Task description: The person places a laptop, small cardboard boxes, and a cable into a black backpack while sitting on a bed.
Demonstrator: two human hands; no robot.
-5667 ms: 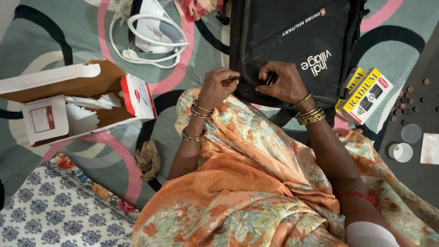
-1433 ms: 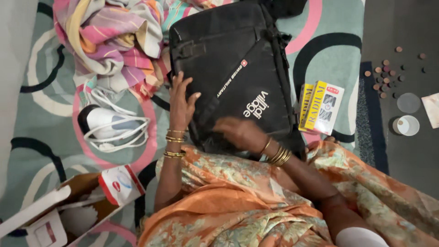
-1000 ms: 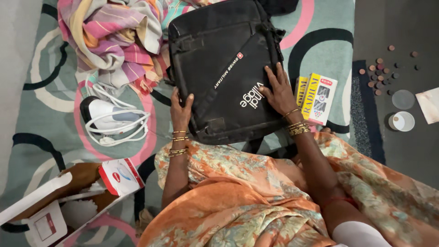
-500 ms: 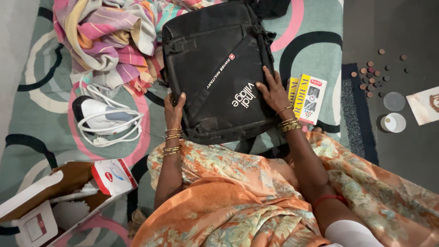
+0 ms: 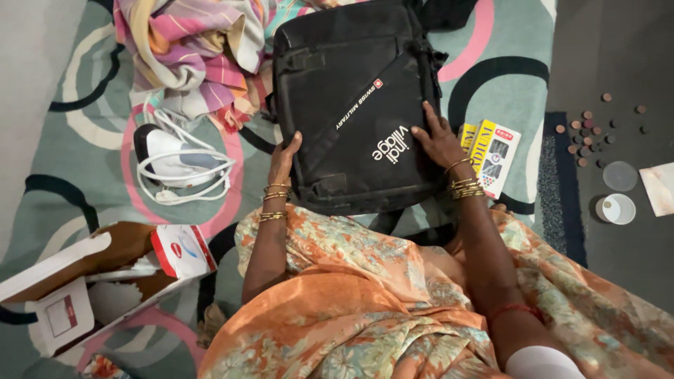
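**Both hands on the black bag**

One black bag (image 5: pixel 354 105) lies flat on the patterned rug (image 5: pixel 84 175), closed, its contents hidden. One open cardboard box (image 5: pixel 91 281) at lower left holds white packing. The left hand (image 5: pixel 284 160) presses the bag's left edge, fingers together. The right hand (image 5: pixel 439 140) rests on its front, fingers spread. One white iron (image 5: pixel 172 154), one yellow packet (image 5: pixel 489 156) nearby.

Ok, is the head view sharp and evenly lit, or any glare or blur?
Head view: soft, even light, no glare; the bag and both hands, left and right, are sharp; the coins on the dark floor are small and dimmer.
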